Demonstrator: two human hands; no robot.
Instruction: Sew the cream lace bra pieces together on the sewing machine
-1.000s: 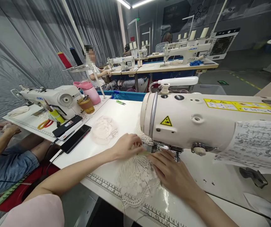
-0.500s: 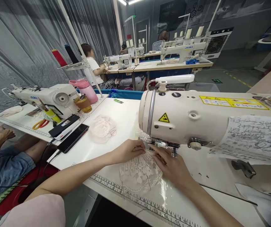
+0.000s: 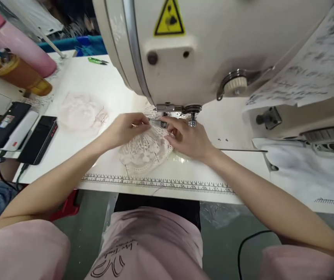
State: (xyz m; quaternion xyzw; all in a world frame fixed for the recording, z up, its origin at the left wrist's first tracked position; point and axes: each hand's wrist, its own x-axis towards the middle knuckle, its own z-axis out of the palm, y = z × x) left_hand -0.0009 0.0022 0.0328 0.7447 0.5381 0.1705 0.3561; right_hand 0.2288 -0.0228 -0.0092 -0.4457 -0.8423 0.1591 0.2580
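A pale lace piece with an openwork pattern lies under the needle area of a white sewing machine, its near part spread toward the table's front edge. My left hand pinches the lace's upper left edge, just left of the presser foot. On the other side, my right hand has its fingers curled, thumb and fingers gripping the right edge of the lace. Its index finger reaches to the presser foot. The fingertips of both hands partly hide the fabric at the needle. Dark thread ends show on the lace.
Another pale lace piece lies to the left. Beyond it are a black phone-like device, an amber cup, a pink bottle and green thread snips. A printed ruler runs along the front edge.
My view has tilted down and come closer to the machine; the other workstations have left the view. Both hands remain at the lace by the presser foot.
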